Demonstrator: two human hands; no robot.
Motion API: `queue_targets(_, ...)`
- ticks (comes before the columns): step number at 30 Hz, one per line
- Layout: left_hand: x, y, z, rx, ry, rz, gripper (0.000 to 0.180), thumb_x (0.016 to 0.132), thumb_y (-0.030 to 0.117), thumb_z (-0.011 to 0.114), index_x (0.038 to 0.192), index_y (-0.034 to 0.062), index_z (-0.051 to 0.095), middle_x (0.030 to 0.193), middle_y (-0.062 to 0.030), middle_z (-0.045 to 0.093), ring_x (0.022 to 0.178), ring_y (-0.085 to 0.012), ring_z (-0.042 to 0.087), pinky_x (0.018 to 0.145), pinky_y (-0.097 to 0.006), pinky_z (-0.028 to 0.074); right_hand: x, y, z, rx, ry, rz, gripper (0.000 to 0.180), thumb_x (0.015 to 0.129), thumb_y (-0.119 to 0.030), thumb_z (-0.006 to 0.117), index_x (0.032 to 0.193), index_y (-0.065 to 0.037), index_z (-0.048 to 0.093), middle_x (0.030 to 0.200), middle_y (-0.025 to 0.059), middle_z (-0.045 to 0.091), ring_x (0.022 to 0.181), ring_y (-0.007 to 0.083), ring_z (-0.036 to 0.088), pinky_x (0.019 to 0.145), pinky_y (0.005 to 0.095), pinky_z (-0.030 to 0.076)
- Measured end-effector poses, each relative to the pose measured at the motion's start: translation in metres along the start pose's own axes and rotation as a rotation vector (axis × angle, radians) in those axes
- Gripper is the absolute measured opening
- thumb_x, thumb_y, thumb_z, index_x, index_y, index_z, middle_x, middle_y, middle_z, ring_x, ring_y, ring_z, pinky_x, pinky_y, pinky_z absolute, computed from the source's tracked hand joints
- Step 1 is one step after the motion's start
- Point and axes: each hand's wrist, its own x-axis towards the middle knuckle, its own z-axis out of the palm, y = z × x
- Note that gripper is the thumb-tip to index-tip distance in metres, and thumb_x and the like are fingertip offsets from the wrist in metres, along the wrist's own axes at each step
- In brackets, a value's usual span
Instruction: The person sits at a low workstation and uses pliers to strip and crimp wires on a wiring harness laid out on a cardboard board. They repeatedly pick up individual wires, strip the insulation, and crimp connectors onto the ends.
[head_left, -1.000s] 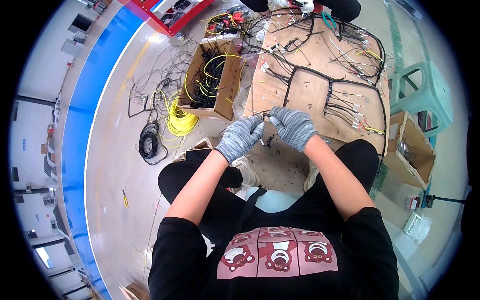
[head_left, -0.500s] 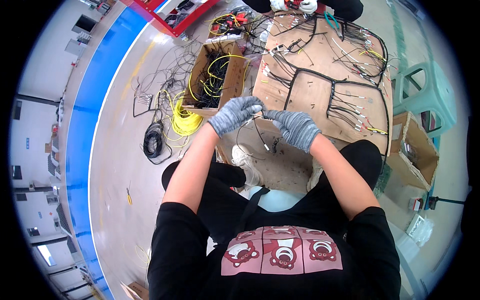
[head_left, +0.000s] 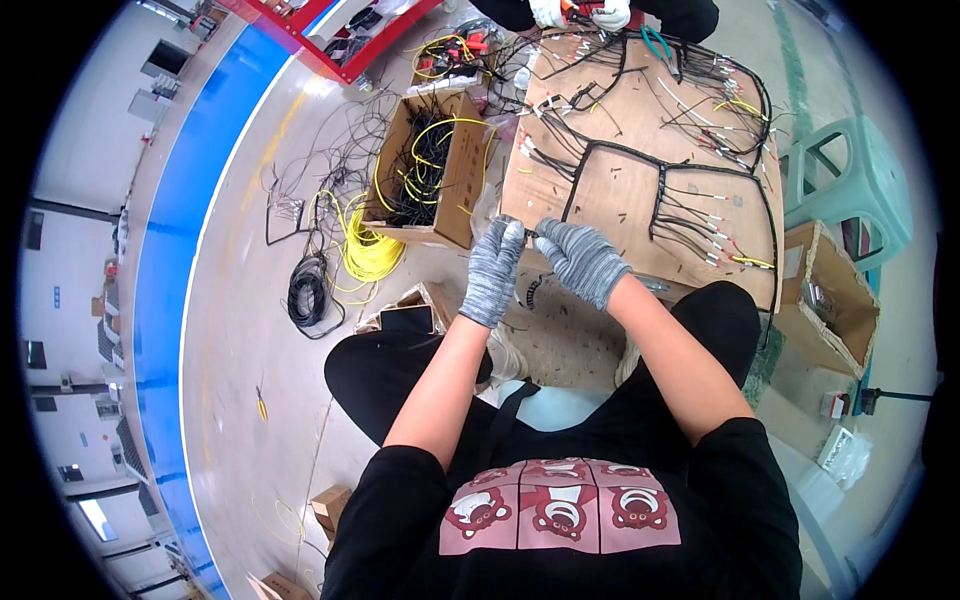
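Note:
My left hand (head_left: 493, 275) and my right hand (head_left: 583, 262), both in grey knit gloves, meet at the near left edge of a wooden board (head_left: 600, 245). Between their fingertips shows a short dark piece of black cable (head_left: 530, 236), pinched from both sides. The gloves cover most of it, so its ends are hidden. On the board lies a black wire harness (head_left: 625, 150), its branches ending in wires with white, red and yellow tips. One of its trunks runs down toward my fingers; whether it joins the pinched piece I cannot tell.
Left of the board stands a cardboard box (head_left: 458, 185) of black and yellow wire. Yellow cable (head_left: 368, 250) and a black coil (head_left: 310, 295) lie on the floor near yellow-handled pliers (head_left: 262, 405). Right are a green stool (head_left: 855, 185) and an open carton (head_left: 825, 300). Another person's white-gloved hands (head_left: 580, 12) work at the far edge.
My left hand has moved right and turned more upright, close beside the right hand. The thin black wires that hung below my hands no longer show. A small box near my left knee is uncovered.

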Motion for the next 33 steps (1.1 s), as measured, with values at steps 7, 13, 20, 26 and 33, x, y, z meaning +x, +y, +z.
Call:
queue_targets(7,0.002,-0.009,0.005,-0.043,-0.119,-0.214,0.037,0.095,0.044,0.048,0.081,0.0098,0.051,0.066,0.0031,0.045,0.054,-0.007,0.04,0.049,-0.022,0.035,0.002,-0.013,-0.008,-0.145,-0.09,-0.023,0.017,0.088,-0.017,0.044,0.093,-0.005,0.054,0.082,0.0184,0.063,0.076,0.0373,0.062,0.068,0.0449,0.05)
queue_targets(13,0.0,-0.01,-0.01,0.338,-0.119,-0.089,0.033,0.096,0.039,0.046,0.092,0.0077,0.057,0.07,-0.0053,0.057,0.061,-0.017,0.055,0.057,-0.028,0.044,0.004,-0.011,-0.008,-0.193,-0.064,0.029,0.019,0.091,-0.019,0.043,0.096,-0.005,0.056,0.086,0.018,0.064,0.08,0.0359,0.062,0.071,0.0451,0.05)
queue_targets(20,0.009,0.065,-0.033,1.377,-0.434,0.218,0.027,0.09,0.036,0.052,0.099,0.0135,0.063,0.091,-0.0104,0.065,0.081,-0.0273,0.064,0.068,-0.039,0.05,0.006,-0.015,-0.015,-0.382,-0.303,0.093,0.019,0.082,-0.014,0.051,0.099,-0.007,0.058,0.09,0.0174,0.064,0.082,0.0351,0.063,0.07,0.0446,0.05)
queue_targets(26,0.047,0.012,-0.068,0.331,-0.396,0.014,0.03,0.088,0.03,0.061,0.095,0.0006,0.06,0.079,-0.0049,0.063,0.076,-0.0132,0.058,0.073,-0.03,0.048,0.007,-0.015,-0.025,-0.176,-0.154,-0.086,0.021,0.088,-0.019,0.049,0.101,-0.007,0.061,0.087,0.016,0.065,0.078,0.0342,0.063,0.07,0.043,0.05)
queue_targets(33,0.004,0.052,-0.032,1.212,-0.567,0.201,0.037,0.093,0.04,0.046,0.1,0.0057,0.059,0.082,-0.0183,0.063,0.078,-0.0353,0.062,0.071,-0.041,0.05,0.001,-0.009,-0.016,-0.342,-0.256,0.059,0.021,0.09,-0.021,0.045,0.098,-0.008,0.059,0.086,0.0155,0.065,0.077,0.0338,0.063,0.068,0.0432,0.05)
